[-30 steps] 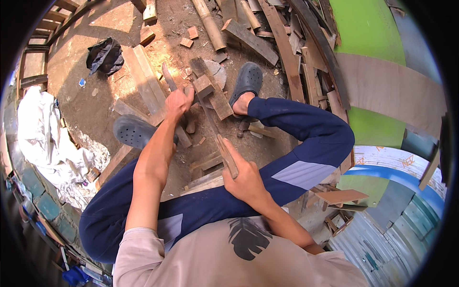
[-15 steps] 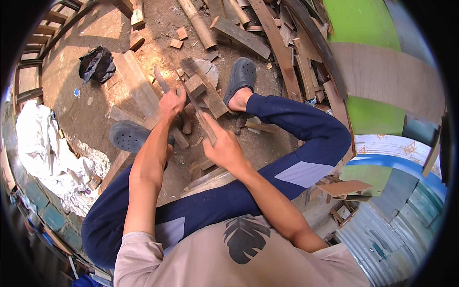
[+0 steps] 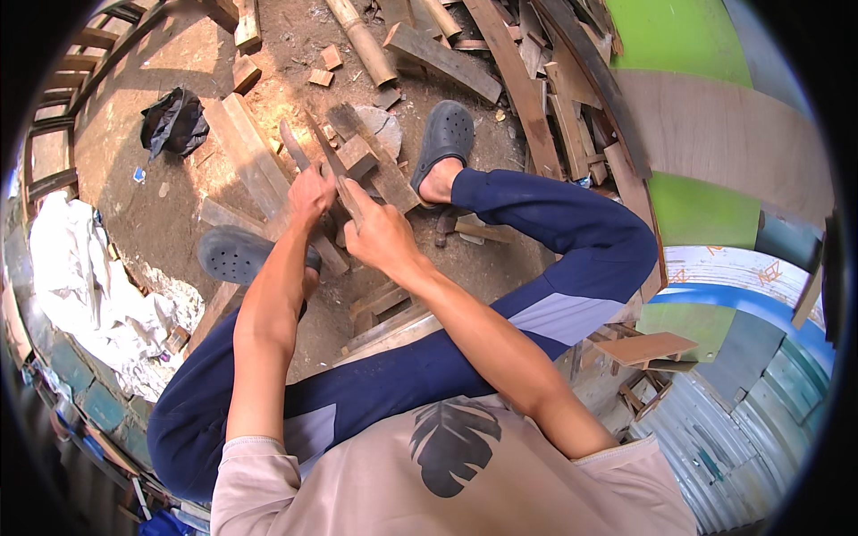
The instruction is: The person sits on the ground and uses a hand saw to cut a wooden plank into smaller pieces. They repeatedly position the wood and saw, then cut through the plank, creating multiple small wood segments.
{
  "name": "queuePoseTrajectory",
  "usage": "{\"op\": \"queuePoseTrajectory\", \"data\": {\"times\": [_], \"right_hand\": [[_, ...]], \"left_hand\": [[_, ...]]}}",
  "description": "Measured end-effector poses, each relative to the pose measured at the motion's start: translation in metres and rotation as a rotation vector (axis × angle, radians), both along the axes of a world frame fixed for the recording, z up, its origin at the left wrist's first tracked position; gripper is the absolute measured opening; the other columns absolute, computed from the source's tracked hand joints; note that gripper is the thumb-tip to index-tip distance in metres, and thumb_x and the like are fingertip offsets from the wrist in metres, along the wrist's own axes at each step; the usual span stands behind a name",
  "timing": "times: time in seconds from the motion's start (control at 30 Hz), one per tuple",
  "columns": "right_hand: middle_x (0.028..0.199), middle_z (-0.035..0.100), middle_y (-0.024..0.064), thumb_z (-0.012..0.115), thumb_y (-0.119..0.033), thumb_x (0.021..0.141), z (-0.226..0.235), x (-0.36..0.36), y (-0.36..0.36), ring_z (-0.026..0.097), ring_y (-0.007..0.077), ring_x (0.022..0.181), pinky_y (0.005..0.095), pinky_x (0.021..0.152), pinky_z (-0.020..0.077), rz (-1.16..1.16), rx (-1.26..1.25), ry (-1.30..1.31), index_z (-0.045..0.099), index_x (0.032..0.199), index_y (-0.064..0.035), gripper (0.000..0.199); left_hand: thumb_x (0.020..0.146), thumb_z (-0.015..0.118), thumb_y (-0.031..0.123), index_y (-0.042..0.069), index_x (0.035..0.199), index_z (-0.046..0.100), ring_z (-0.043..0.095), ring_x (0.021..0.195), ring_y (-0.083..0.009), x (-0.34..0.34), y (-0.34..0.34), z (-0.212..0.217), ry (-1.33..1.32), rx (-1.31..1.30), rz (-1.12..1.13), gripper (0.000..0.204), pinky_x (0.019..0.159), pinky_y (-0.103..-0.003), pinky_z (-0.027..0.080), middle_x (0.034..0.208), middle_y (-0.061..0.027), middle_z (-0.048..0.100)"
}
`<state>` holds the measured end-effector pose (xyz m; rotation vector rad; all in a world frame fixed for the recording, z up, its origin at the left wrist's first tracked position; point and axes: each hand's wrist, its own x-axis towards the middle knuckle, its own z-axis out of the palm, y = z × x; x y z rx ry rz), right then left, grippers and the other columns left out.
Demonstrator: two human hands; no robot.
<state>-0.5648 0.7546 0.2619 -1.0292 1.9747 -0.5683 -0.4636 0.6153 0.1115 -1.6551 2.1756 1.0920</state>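
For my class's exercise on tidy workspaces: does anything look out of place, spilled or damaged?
Two things look stray near the scattered wood pieces: a crumpled black bag, seemingly discarded on the dirt floor, and white cloth bunched at the far left. No spill or damage is clear.

Wearing short-sleeved dusty-beige T-shirt (image 3: 357, 491), black split-leaf print (image 3: 453, 447) up front. Navy trousers (image 3: 384, 380) with pale grey panels (image 3: 567, 317), snug ankle cuff (image 3: 462, 186). Dark grey clogs (image 3: 450, 129), round vent holes. Bare from sleeves (image 3: 259, 460) down to left hand (image 3: 312, 190) and right hand (image 3: 382, 234).
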Motion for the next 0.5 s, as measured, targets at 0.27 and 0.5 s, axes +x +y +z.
{"op": "queuePoseTrajectory", "data": {"times": [0.27, 0.5], "right_hand": [[0.093, 0.071, 0.0342, 0.066, -0.01, 0.084, 0.094, 0.008, 0.084, 0.069, 0.0547, 0.083, 0.0584, 0.078, 0.0578, 0.002, -0.129, -0.123, 0.037, 0.159, -0.005, 0.081], [0.084, 0.068, 0.034, 0.062, -0.01, 0.087, 0.033, 0.003, 0.0, 0.066, 0.0555, 0.082, 0.0597, 0.078, 0.0557, -0.028, -0.034, -0.087, 0.041, 0.156, -0.0045, 0.072]], "left_hand": [[0.097, 0.048, 0.051, -0.006, 0.109, 0.07, 0.069, 0.1, -0.0534, 0.012, -0.004, -0.003, 0.024, -0.051, 0.036, 0.062, 0.092, -0.057, 0.053, 0.098, -0.0391, 0.07], [0.099, 0.048, 0.054, -0.005, 0.107, 0.071, 0.07, 0.101, -0.0517, 0.007, -0.001, -0.003, 0.021, -0.056, 0.02, 0.064, 0.091, -0.056, 0.054, 0.098, -0.0383, 0.07]]}}
